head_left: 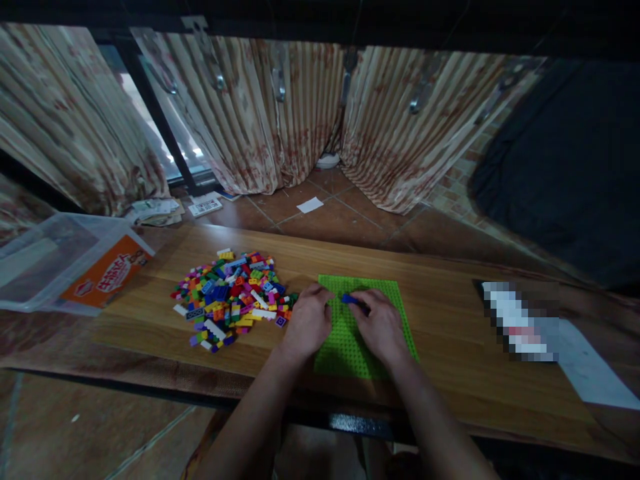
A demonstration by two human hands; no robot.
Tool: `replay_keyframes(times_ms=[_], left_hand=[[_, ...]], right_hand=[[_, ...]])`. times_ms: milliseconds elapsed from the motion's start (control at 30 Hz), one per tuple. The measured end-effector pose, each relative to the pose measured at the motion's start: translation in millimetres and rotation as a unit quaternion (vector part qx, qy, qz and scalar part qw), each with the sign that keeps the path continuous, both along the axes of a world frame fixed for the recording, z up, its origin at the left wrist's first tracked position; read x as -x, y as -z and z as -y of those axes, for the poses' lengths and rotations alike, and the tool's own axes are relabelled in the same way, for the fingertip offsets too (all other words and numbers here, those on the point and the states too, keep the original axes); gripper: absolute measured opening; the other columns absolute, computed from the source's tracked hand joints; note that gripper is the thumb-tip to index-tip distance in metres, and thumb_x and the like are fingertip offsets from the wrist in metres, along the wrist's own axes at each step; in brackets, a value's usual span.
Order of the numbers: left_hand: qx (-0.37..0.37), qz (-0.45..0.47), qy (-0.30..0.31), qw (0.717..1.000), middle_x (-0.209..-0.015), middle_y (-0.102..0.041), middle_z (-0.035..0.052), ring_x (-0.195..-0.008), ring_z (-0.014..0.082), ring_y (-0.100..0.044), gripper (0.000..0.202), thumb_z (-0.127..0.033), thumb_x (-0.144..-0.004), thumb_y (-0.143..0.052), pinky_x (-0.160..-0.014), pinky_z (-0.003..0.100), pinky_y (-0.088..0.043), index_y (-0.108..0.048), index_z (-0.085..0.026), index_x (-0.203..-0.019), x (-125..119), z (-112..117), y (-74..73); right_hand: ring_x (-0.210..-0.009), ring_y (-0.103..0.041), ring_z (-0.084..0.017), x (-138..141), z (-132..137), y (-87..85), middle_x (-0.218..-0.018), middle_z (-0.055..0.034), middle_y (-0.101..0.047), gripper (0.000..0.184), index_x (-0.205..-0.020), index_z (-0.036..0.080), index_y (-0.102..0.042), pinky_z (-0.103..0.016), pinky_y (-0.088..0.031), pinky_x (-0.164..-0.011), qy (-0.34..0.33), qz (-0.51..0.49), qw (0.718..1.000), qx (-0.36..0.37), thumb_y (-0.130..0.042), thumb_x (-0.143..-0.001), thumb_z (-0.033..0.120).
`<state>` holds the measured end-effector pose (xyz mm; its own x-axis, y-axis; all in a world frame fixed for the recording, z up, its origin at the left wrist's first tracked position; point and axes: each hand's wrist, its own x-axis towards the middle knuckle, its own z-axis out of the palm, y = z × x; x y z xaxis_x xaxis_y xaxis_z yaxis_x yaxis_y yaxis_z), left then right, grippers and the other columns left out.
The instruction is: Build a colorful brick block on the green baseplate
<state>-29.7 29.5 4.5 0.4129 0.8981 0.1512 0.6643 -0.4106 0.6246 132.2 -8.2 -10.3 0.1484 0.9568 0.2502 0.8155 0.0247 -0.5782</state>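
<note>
A bright green studded baseplate [345,343] lies flat on the wooden board, with both hands over it. Between the thumb and fingers of my right hand [381,323] is a dark blue toy brick [349,299], near the plate's upper middle; whether it touches the studs I cannot tell. My left hand [309,321] is at the plate's left edge, its fingers curled inward. Anything inside those fingers is hidden. Just left of that hand spreads a heap of loose toy bricks [235,290] in many colours, some of them close to its knuckles.
A clear plastic box [30,293] with an orange label lies at the left. The wooden board [450,387] carries the bricks and plate. A pixelated object [517,327] and a white paper sheet [595,373] are at the right. Striped curtains [300,120] hang beyond the tiled floor.
</note>
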Motion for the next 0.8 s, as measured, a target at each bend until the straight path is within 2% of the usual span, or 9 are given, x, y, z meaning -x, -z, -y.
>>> replay_keyframes(times_ms=[200, 800], left_hand=[[-0.002, -0.009, -0.003, 1.000, -0.109, -0.065, 0.0086, -0.106, 0.0201, -0.059, 0.034, -0.004, -0.081, -0.050, -0.100, 0.033, -0.047, -0.067, -0.015, -0.109, 0.0, 0.6, 0.1], [-0.003, -0.022, 0.024, 0.999, -0.113, -0.062, 0.0078, -0.109, 0.0195, -0.057, 0.040, -0.004, -0.083, -0.046, -0.101, 0.033, -0.045, -0.066, -0.019, -0.115, 0.8, 0.8, -1.8]], right_hand=[[-0.096, -0.059, -0.023, -3.2, -0.5, 2.4, -0.099, -0.0067, -0.066, 0.021, -0.101, 0.021, -0.069, -0.038, -0.047, -0.087, -0.007, 0.007, 1.000, 0.002, -0.053, -0.088, 0.023], [-0.090, -0.059, -0.021, -3.5, -2.8, 0.5, -0.094, -0.0055, -0.064, 0.021, -0.102, 0.023, -0.073, -0.036, -0.047, -0.085, -0.040, 0.019, 0.999, 0.021, -0.056, -0.089, 0.022]])
